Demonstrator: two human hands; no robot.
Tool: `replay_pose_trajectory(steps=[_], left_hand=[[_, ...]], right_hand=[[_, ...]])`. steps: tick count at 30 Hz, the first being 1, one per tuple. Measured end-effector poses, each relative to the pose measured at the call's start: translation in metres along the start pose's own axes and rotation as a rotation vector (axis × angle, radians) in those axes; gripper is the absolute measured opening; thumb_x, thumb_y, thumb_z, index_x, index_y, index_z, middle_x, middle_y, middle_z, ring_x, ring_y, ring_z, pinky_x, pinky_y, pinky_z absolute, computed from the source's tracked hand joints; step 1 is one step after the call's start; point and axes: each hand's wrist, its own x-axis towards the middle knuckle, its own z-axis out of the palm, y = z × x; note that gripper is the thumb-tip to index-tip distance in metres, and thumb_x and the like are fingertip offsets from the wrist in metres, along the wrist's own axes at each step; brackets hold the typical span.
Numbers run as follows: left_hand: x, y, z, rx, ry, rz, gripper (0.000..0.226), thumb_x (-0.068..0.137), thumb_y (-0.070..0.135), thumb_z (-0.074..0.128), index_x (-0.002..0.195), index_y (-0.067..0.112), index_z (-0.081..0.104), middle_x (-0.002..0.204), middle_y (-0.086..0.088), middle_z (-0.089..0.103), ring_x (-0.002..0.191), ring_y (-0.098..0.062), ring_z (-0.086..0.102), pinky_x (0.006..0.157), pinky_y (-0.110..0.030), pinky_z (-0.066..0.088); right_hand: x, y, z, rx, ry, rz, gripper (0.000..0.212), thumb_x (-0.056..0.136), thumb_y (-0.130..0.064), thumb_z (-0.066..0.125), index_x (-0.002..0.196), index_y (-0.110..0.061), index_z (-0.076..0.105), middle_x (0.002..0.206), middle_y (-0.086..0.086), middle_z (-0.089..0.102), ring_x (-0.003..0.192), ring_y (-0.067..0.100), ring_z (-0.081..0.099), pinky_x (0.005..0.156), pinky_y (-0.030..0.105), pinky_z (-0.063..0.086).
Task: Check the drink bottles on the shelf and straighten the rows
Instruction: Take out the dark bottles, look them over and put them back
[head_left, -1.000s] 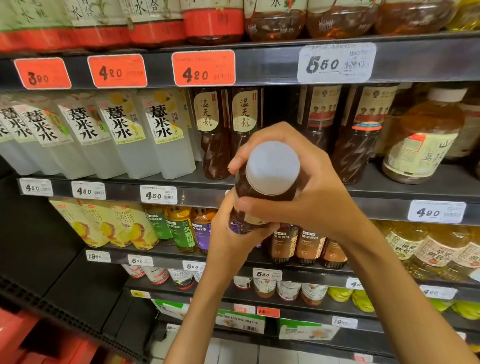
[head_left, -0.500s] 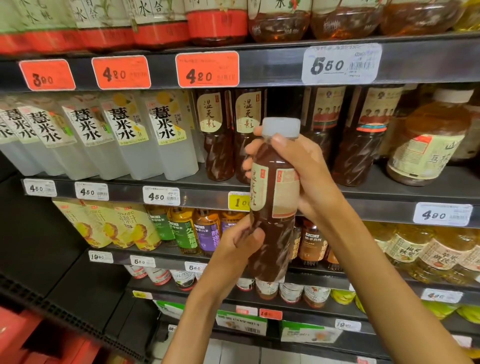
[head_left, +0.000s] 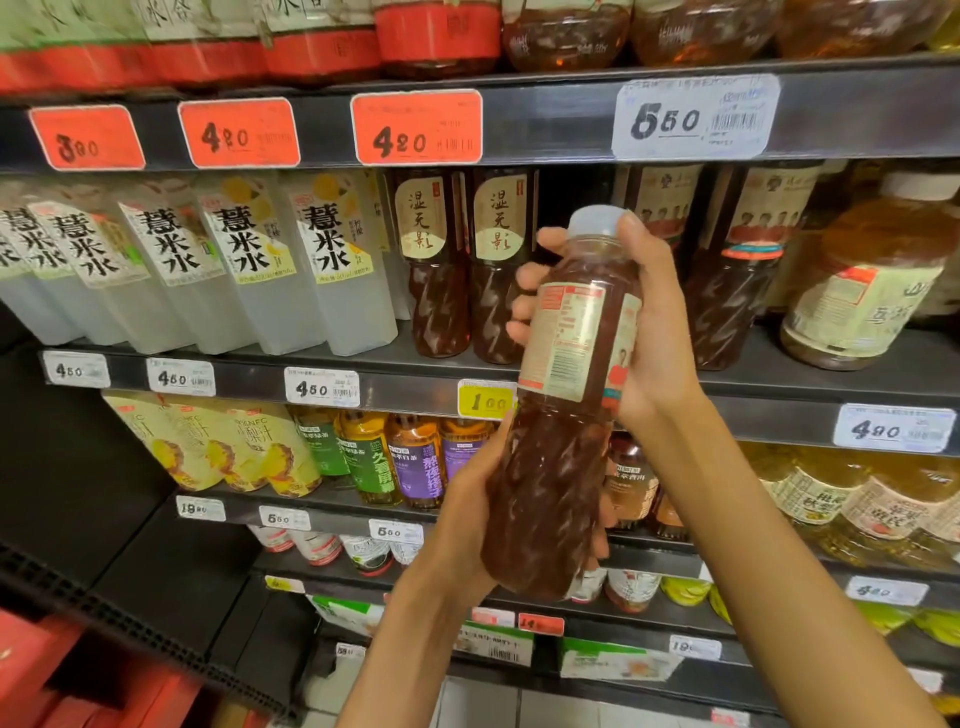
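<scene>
While bottle (head_left: 563, 415) stands upright | right grip (head_left: 649, 332) wraps label | left grip (head_left: 467, 519) cups base

Two bare forearms rise from the lower edge of the view, uncovered from elbow to wrist, with no sleeve showing. The left hand (head_left: 470, 512) and the right hand (head_left: 652, 332) wear no gloves; no rings, watch or bracelet are visible. The fingernails that show are short and unpainted.
</scene>
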Motion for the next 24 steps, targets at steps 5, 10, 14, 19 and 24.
replay_pose_trajectory(steps=[5,10,14,19,24], left_hand=[[0.006,0.002,-0.003,0.453,0.384,0.091,0.059,0.095,0.058,0.024,0.094,0.028,0.075,0.101,-0.006,0.074,0.095,-0.02,0.07,0.087,-0.037,0.052],[0.003,0.011,0.009,0.625,0.412,0.193,0.055,0.069,0.073,0.029,0.085,0.037,0.067,0.092,0.008,0.074,0.091,-0.003,0.069,0.077,-0.023,0.049],[0.003,0.002,0.014,0.497,0.418,0.227,0.074,0.065,0.077,0.039,0.108,0.023,0.065,0.097,-0.008,0.073,0.09,-0.021,0.07,0.08,-0.035,0.055],[0.006,-0.002,0.008,0.357,0.358,0.176,0.09,0.067,0.079,0.038,0.121,0.01,0.059,0.093,-0.014,0.071,0.08,-0.023,0.069,0.072,-0.036,0.055],[0.014,-0.002,0.014,0.383,0.388,0.179,0.085,0.068,0.078,0.036,0.113,0.011,0.064,0.093,-0.016,0.073,0.079,-0.025,0.07,0.075,-0.039,0.057]], right_hand=[[0.001,-0.004,0.0,-0.141,0.093,-0.029,0.032,0.087,-0.039,0.054,0.091,-0.009,0.065,0.078,0.011,0.069,0.064,0.022,0.066,0.062,0.033,0.056],[0.001,-0.006,0.002,-0.342,0.325,-0.048,0.028,0.089,-0.038,0.064,0.098,-0.012,0.063,0.077,0.007,0.072,0.07,0.019,0.071,0.059,0.028,0.056],[0.003,-0.01,0.0,-0.288,0.275,0.039,0.026,0.093,-0.038,0.058,0.102,-0.016,0.069,0.088,0.003,0.072,0.086,0.017,0.07,0.078,0.034,0.058],[0.005,-0.002,-0.003,-0.265,0.287,0.086,0.03,0.096,-0.043,0.05,0.114,-0.022,0.06,0.095,0.007,0.074,0.096,0.027,0.071,0.078,0.039,0.059],[0.009,0.002,-0.004,-0.339,0.381,0.05,0.038,0.097,-0.05,0.044,0.108,-0.018,0.061,0.084,0.008,0.073,0.08,0.025,0.071,0.07,0.036,0.061]])
